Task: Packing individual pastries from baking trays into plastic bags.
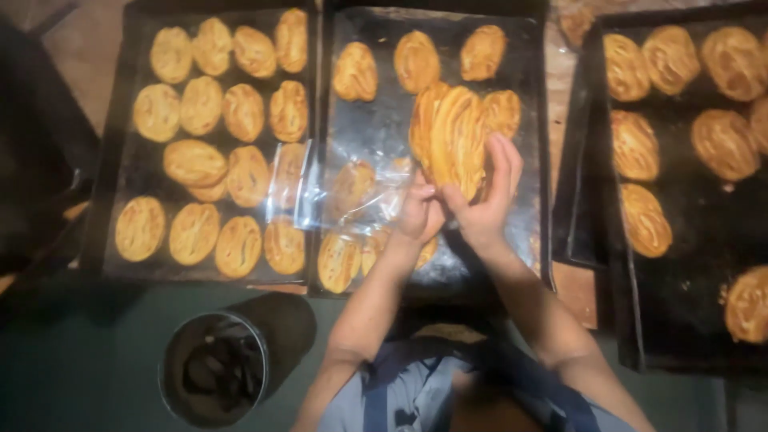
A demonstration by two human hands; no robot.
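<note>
Your right hand (486, 192) holds a stack of golden, swirly baked pastries (450, 132) in the middle of the frame, a bit above centre. Its fingers (506, 164) curl around the stack's right side, pinching it. Your left hand (419, 212) touches the bottom of the stack and grips the edge of a clear, crinkly plastic bag (344, 188). Its fingers are pressed together. The bag reaches out to the left, over the middle black metal baking tray (376, 128). More pastries sit on the left black tray (120, 104) and the right black tray (696, 200). A round dark tin (214, 370) stands at the lower left.
</note>
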